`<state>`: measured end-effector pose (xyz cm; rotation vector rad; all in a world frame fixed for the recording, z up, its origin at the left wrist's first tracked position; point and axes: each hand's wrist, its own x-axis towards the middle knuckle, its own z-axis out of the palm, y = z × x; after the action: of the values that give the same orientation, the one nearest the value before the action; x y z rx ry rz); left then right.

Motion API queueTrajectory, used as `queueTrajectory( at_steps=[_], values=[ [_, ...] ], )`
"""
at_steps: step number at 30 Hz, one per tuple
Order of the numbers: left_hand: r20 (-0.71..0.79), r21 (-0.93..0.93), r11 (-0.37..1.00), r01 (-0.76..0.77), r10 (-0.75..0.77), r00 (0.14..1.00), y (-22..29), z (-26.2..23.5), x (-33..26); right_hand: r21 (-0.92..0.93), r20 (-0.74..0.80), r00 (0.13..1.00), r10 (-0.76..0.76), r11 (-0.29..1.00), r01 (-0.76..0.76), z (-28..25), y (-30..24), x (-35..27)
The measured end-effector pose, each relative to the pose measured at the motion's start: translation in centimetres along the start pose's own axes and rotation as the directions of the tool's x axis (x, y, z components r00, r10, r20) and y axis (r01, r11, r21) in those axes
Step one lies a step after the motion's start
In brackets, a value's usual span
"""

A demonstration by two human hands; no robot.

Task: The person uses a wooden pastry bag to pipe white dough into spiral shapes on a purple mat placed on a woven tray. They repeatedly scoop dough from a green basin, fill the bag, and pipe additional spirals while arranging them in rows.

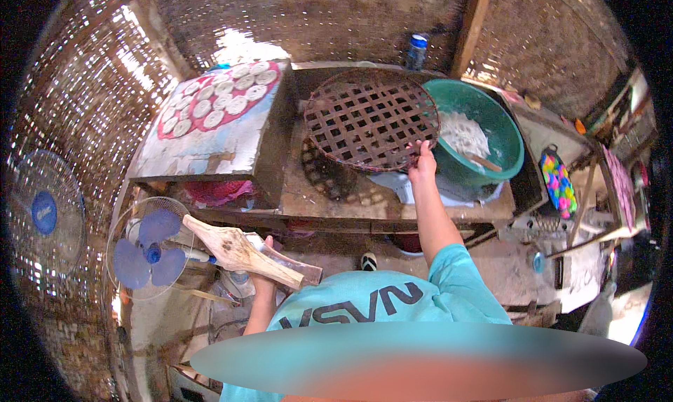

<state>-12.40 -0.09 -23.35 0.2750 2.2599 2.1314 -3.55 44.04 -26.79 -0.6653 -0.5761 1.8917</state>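
while the right hand reaches forward and closes its grip on the near rim of a round woven bamboo tray, the tray rests tilted on the wooden bench, its far edge raised. just right of the tray stands a green plastic basin with white dough and a wooden stick inside. the left hand is clenched around a wooden press, held low at the person's side, well apart from the bench. on the left, a painted board carries rows of white round cakes. a blue-bladed fan stands just beside the press, and a blue-capped bottle stands behind the tray.
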Motion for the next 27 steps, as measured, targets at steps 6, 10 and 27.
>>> queueTrajectory(
  at_steps=[6, 10, 27],
  values=[
    [-0.069, 0.067, 0.997, -0.041, 0.046, 0.997, -0.6, -0.9, -0.4, -0.066, -0.096, 0.995, -0.001, 0.998, -0.006, 0.1, 0.2, -0.7],
    [-0.041, 0.224, 0.973, -0.05, 0.061, 0.997, -3.3, -1.6, 0.8, -0.287, 0.028, 0.986, 0.163, 0.946, -0.148, -2.1, -2.2, -3.5],
    [0.241, 0.462, 0.778, -0.426, 0.352, 0.905, -0.9, 11.0, 4.6, -0.135, 0.326, 0.844, 0.426, 0.904, -0.405, 0.4, 1.2, 1.8]
  ],
)
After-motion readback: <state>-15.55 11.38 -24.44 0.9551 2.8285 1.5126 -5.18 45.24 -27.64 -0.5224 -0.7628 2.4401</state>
